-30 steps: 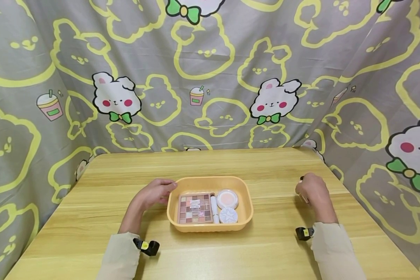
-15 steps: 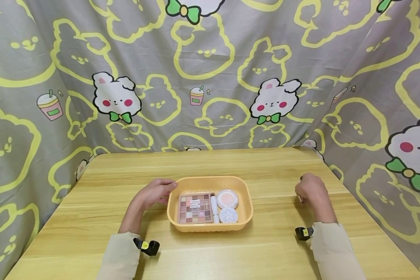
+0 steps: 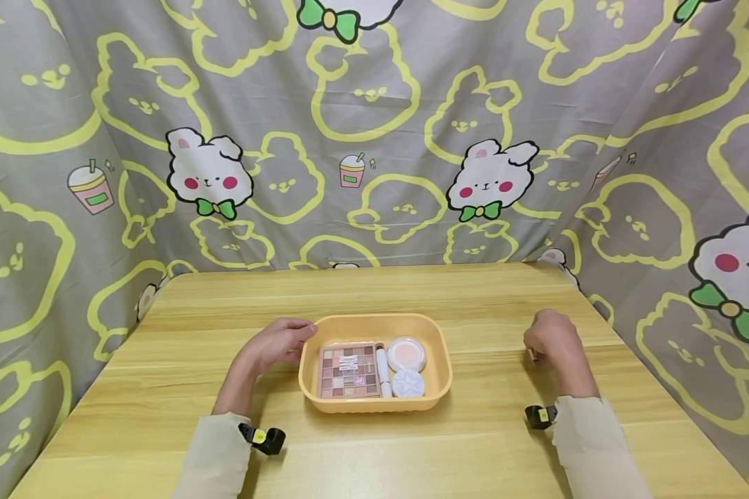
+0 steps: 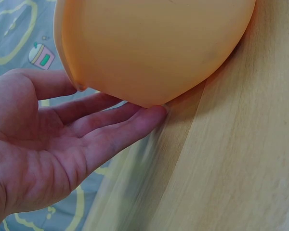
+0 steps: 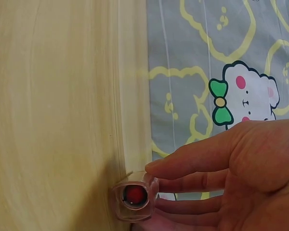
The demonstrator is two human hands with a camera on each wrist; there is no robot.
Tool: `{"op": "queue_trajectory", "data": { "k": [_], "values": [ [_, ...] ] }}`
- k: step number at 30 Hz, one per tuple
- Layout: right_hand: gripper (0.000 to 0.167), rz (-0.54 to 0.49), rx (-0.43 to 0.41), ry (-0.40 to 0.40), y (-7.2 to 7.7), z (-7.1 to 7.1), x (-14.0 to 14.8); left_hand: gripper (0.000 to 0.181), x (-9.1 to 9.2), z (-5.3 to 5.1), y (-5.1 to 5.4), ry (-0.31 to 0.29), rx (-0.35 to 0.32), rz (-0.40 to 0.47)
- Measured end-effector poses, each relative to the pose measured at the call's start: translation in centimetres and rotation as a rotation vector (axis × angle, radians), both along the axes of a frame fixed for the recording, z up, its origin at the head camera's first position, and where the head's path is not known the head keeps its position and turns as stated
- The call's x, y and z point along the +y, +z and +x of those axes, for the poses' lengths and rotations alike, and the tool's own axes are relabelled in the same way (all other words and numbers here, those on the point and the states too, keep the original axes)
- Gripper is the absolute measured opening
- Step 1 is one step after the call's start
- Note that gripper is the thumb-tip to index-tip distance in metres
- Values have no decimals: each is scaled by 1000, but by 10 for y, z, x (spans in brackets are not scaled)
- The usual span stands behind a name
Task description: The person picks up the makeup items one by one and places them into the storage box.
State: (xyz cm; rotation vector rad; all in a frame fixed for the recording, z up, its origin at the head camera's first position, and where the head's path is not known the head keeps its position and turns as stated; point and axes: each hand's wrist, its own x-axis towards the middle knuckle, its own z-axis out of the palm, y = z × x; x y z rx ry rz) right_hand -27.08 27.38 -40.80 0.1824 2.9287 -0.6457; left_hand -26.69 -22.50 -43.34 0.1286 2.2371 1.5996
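Observation:
A yellow plastic basket [image 3: 437, 346] stands on the table, and my left hand [image 3: 281, 342] holds it by its left end. In the left wrist view, one digit meets the rim while the other fingers [image 4: 130, 127] reach beneath the basket's end. Inside lie an eyeshadow palette [image 3: 349, 388], a slim white tube [image 3: 383, 374], a round clear-rimmed compact [image 3: 406, 354] and a white star-patterned compact [image 3: 408, 383]. Over the table's right side, my right hand [image 3: 552, 339] pinches a lipstick tube [image 5: 135, 197], clear and square-ended with red inside. From the head view it is mostly hidden.
The wooden table [image 3: 374, 457] carries the basket at its middle. A grey curtain [image 3: 387, 83] with rabbit prints encloses the back and both sides. Black wrist cameras stick out from both sleeves.
My right hand has turned and shifted slightly left; the lipstick's black end, seen earlier above the fingers, is now hidden. The left hand and the basket stay in place.

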Motion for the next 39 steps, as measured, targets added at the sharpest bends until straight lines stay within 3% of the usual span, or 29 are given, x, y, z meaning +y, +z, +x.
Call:
{"op": "queue_trajectory", "data": {
  "k": [7,22,39],
  "values": [
    [8,-5,-41,1,-1,0,-1,50,1,1,1,-17,7,10],
    [7,-65,-4,8,-1,-1,-1,51,2,3,1,-14,10,5],
    [36,-112,123,37,10,-5,-27,51,2,3,2,-3,11,3]
  ]
}}
